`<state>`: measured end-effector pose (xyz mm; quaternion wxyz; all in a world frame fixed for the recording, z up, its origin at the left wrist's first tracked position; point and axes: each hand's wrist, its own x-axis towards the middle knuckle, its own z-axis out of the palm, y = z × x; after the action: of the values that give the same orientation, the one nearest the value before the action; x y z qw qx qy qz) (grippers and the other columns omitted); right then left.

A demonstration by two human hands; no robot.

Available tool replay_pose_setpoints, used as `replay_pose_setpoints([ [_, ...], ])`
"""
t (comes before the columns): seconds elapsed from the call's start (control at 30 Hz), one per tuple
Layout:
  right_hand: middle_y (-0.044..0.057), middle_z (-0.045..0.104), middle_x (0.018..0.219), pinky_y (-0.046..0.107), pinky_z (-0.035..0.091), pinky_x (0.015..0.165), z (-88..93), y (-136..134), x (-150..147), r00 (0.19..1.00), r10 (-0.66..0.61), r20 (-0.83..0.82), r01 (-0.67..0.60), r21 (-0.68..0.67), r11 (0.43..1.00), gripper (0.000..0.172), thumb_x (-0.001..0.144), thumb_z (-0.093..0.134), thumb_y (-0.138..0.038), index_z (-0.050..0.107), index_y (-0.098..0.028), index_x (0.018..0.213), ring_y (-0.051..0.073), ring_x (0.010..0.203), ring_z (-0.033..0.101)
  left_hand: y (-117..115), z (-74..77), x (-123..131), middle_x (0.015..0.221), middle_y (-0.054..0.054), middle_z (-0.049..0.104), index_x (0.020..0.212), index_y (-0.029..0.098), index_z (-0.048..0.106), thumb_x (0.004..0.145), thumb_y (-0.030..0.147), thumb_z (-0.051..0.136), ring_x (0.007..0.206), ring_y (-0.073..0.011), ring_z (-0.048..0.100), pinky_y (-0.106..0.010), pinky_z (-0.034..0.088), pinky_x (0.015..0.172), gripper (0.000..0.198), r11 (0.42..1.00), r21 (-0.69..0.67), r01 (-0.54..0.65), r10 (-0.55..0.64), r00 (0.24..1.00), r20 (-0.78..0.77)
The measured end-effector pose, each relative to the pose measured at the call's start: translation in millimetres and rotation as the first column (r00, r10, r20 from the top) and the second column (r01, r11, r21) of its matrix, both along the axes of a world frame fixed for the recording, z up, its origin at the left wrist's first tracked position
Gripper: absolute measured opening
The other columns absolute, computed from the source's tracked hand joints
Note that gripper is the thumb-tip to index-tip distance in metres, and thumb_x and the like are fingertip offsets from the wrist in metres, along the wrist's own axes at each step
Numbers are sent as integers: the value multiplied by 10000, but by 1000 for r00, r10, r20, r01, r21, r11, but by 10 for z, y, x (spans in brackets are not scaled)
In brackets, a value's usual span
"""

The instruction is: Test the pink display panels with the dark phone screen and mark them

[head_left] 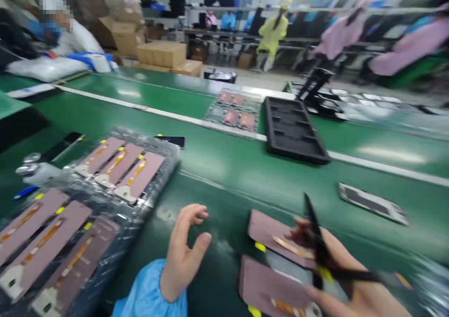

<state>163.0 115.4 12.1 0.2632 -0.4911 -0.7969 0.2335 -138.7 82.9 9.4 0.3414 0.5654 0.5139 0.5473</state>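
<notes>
Blurred right hand grips black scissors, their blades partly hidden

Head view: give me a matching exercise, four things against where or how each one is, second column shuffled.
Things: 1. black scissors; 2. black plastic tray; 3. cardboard boxes; 4. left hand.
Places and states: A. stacked beyond the green belt; B. gripped in the right hand; C. half open, holding nothing; D. lying across the white stripe.
Pairs: 1-B; 2-D; 3-A; 4-C.
</notes>
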Motion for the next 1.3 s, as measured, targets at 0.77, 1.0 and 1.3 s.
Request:
replay_pose_setpoints([
  [0.77,175,470,1399,459,392,1081,-310,-667,168,946,188,262,-174,-78,982,675,744,645,-95,414,-151,1376,295,1302,429,551,-422,49,1109,-113,645,1138,170,568,827,518,584,957,-221,625,-342,519,804,468,972,-225,-64,-7,953,-303],
  [1.0,184,493,1374,439,447,1018,-198,-564,234,962,167,218,-171,-2,985,686,739,784,-434,504,-154,1299,313,1256,478,637,-455,6,1013,-110,693,1042,168,626,728,654,588,942,-274,653,-369,535,782,580,966,-205,-156,70,925,-374],
  [1.3,158,616,1162,450,452,967,-384,92,126,932,-38,361,-96,347,933,416,850,685,-281,534,-103,1194,306,1133,544,1276,-109,437,1005,-96,713,1033,188,622,758,639,554,953,-281,670,-374,543,797,533,984,-153,92,-157,856,-492],
])
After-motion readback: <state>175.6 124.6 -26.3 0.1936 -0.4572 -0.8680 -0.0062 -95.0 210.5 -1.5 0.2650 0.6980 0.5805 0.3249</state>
